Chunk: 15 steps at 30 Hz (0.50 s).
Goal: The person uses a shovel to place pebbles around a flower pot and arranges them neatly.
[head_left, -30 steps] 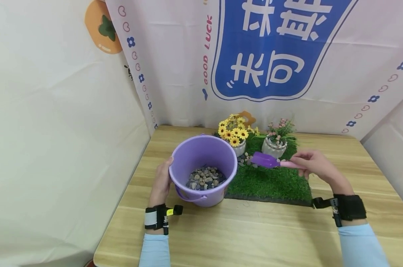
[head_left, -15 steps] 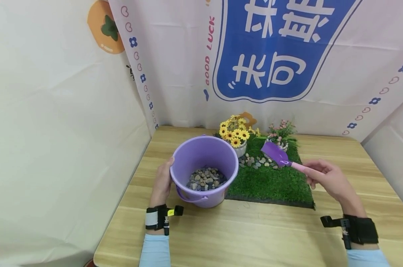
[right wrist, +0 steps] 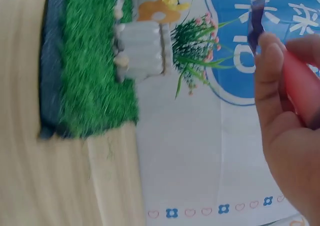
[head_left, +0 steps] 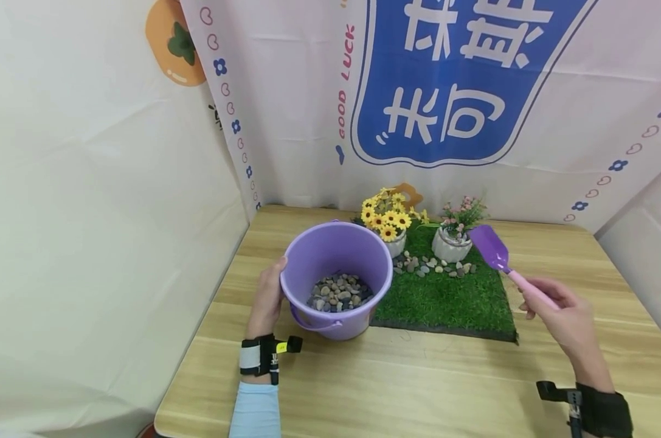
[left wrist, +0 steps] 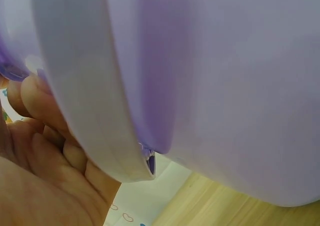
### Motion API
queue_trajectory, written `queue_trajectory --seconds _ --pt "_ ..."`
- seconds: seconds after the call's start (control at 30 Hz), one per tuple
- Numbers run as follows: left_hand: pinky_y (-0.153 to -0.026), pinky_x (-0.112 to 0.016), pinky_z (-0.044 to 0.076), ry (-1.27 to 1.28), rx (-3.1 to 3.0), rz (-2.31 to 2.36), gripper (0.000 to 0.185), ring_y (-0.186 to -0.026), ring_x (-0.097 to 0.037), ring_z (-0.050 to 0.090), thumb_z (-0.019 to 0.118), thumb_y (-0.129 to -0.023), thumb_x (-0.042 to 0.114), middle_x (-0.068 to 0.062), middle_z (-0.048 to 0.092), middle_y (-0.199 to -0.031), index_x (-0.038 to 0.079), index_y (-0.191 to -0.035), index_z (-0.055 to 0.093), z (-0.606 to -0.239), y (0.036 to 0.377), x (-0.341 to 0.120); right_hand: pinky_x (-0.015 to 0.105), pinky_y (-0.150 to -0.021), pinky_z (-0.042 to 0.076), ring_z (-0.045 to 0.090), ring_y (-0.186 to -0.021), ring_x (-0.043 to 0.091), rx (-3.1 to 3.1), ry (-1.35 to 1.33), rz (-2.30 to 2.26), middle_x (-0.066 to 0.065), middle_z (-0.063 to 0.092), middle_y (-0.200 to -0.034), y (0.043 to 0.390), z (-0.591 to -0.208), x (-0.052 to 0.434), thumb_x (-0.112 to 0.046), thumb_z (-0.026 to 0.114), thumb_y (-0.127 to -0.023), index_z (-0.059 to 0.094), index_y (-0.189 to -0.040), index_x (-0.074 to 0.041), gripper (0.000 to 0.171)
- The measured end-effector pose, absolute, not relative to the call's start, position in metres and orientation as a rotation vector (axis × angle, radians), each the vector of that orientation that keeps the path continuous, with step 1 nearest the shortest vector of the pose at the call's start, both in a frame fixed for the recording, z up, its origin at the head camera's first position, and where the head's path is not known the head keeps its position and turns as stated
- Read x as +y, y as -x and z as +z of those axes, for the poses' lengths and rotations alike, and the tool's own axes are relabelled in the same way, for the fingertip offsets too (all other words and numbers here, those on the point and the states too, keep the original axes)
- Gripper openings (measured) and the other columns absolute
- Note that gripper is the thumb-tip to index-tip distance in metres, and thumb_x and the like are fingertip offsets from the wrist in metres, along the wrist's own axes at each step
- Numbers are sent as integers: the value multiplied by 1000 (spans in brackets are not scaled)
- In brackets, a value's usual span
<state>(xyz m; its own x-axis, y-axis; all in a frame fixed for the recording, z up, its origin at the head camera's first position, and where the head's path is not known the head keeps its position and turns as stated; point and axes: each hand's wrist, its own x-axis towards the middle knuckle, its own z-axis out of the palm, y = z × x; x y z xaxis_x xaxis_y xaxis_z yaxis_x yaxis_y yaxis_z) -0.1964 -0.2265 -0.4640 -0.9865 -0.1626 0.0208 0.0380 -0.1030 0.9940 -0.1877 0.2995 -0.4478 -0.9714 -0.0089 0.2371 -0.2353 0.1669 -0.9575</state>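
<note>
A purple bucket stands on the table with pebbles covering its bottom. My left hand grips its rim from the left; in the left wrist view the fingers curl at the rim beside the bucket's handle. To the right, my right hand holds a toy shovel by its pink handle. Its purple blade is raised beside the pot of pink flowers, above the mat's right edge, and no pebbles are visible on it. A row of pebbles lies across the grass mat.
A pot of yellow flowers stands behind the bucket's right side, on the mat's back left. The wooden table reaches forward of the mat. A printed cloth hangs behind the table.
My right hand has moved right and toward me with the shovel, whose blade has swung away from the pebble row. The row now shows longer on the right. My left hand and the bucket stay put.
</note>
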Motion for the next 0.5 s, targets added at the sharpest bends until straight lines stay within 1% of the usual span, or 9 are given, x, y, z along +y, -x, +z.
queue_trajectory --seconds 0.2,0.37,0.43,0.5 --pt "-74 -43 47 -139 -2005 -2227 60 -92 -46 54 49 -89 54 -28 59 -103 -1 -107 62 -464 196 -226 24 -52 51 65 -61 12 -2175 -66 1812 -1 69 -87 186 -451 307 2 66 -82 55 -118 8 38" --pt "-73 -40 46 -141 -1986 -2234 58 -90 -44 54 50 -89 53 -28 59 -102 -1 -105 63 -464 197 -226 22 -50 50 64 -59 10 -2204 54 1627 -3 67 -85 190 -459 317 -2 65 -83 57 -117 7 36" --pt "-74 -39 46 -143 -1993 -2234 57 -90 -42 55 48 -90 52 -28 59 -103 -1 -106 63 -464 197 -226 21 -49 50 64 -58 9 -2243 81 1532 -5 66 -84 191 -462 321 -3 65 -84 58 -117 6 35" --pt "-76 -41 46 -137 -1998 -2242 57 -93 -43 54 47 -91 51 -28 59 -106 -1 -109 62 -464 197 -226 21 -49 50 63 -57 7 -2260 113 1468 -7 65 -83 191 -463 323 -4 65 -84 58 -116 6 34"
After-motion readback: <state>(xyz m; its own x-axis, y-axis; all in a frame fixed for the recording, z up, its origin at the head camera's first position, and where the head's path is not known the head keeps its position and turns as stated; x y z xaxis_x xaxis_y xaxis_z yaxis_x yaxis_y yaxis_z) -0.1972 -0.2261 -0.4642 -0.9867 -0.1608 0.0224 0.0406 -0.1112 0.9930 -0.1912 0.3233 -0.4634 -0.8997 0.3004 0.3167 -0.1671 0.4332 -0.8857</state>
